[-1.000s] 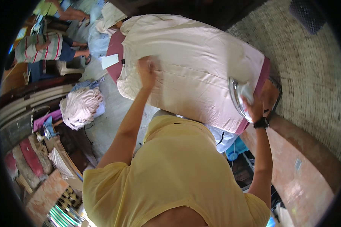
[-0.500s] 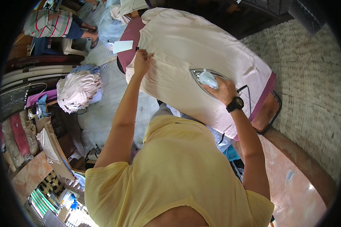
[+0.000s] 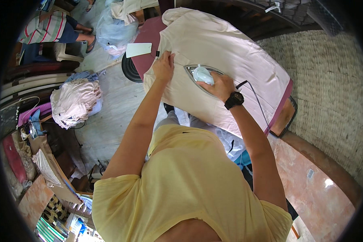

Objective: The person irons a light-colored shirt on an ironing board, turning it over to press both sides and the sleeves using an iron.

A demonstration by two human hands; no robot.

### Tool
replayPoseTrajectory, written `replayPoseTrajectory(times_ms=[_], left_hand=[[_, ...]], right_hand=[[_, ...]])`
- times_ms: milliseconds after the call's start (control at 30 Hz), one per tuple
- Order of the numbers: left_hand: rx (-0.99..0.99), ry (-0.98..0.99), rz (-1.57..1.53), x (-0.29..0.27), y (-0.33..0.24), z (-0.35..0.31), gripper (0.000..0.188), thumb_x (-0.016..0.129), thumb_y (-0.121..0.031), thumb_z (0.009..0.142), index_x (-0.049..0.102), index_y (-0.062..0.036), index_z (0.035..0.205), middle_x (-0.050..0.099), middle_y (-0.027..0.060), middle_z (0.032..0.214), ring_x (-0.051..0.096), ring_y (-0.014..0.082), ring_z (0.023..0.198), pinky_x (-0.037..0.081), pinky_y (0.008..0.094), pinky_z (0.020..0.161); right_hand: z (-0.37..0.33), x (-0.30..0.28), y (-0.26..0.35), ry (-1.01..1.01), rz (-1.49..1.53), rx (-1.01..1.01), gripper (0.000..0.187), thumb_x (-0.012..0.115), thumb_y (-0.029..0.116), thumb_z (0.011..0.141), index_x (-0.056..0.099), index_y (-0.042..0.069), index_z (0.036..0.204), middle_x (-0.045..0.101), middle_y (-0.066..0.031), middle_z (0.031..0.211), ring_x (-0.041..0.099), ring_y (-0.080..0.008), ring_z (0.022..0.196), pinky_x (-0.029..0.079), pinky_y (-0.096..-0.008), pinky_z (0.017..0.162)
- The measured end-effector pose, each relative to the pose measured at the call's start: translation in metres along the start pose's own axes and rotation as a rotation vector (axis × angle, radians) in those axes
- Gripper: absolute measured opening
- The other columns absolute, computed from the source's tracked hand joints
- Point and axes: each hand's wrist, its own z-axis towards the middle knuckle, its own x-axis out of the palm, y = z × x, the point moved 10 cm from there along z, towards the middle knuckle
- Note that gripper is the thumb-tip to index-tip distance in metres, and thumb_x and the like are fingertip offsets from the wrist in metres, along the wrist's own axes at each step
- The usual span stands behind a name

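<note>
A pale cream garment [image 3: 218, 44] lies spread over a maroon ironing board [image 3: 146, 34]. My right hand [image 3: 220, 86] grips the handle of a clothes iron [image 3: 203, 75], whose plate sits on the cloth with its tip toward the left. From the iron's back a dark cord [image 3: 256, 99] runs down over the board's right part. My left hand [image 3: 164, 66] is at the garment's left end, fingers bent and pressed together on its edge. A white card tag [image 3: 138, 50] lies just left of that hand, with a small black piece beside the fingertips.
A heap of pale clothes [image 3: 76, 101] stands on the left, near stacked furniture. Beyond the board's left end are a blue plastic bag [image 3: 113, 34] and a person in a striped shirt [image 3: 48, 26]. A woven wall [image 3: 322, 76] rises on the right, above a pinkish marbled surface [image 3: 314, 181].
My right hand has slid the iron leftward along the garment, toward my left hand. The left hand stays at the garment's edge. The whole view has shifted slightly.
</note>
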Motion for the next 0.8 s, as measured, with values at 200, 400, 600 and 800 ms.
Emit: replayPoseTrajectory(times_ms=[200,400,600,800], left_hand=[[0.026,-0.068,-0.137,-0.003,0.005,0.0,0.02,0.055,-0.029,0.096,0.052,-0.0111,0.087,0.066,0.0095,0.081,0.063,0.0333,0.066,0.046,0.0438,0.054],[0.025,-0.047,-0.162,-0.006,0.003,0.002,0.016,0.055,-0.026,0.095,0.053,-0.0116,0.089,0.064,0.0102,0.078,0.062,0.0329,0.064,0.047,0.0439,0.054],[0.009,-0.01,-0.176,-0.006,0.006,0.005,0.017,0.054,-0.029,0.096,0.053,-0.0122,0.093,0.066,0.0105,0.081,0.063,0.0349,0.066,0.047,0.0444,0.056],[-0.104,0.222,-0.299,0.002,0.021,0.009,0.016,0.061,-0.021,0.09,0.053,-0.0082,0.094,0.066,0.0131,0.079,0.064,0.0331,0.069,0.048,0.0425,0.06]], right_hand=[[0.014,0.016,0.006,0.06,-0.001,0.064,0.057,0.073,0.059,0.072,0.069,0.005,0.088,0.066,-0.0197,0.067,0.066,-0.0384,0.064,0.053,-0.0482,0.06],[0.029,0.018,0.01,0.021,-0.063,0.101,0.056,0.073,0.057,0.072,0.07,0.006,0.094,0.066,-0.0211,0.07,0.066,-0.0411,0.068,0.054,-0.0497,0.064],[0.027,0.014,0.013,-0.056,-0.101,0.006,0.054,0.073,0.058,0.072,0.07,0.008,0.093,0.067,-0.0191,0.069,0.067,-0.0388,0.067,0.055,-0.0495,0.062],[-0.006,0.012,-0.015,0.07,-0.111,0.031,0.054,0.074,0.059,0.071,0.068,0.007,0.086,0.065,-0.018,0.065,0.066,-0.038,0.064,0.054,-0.0476,0.058]])
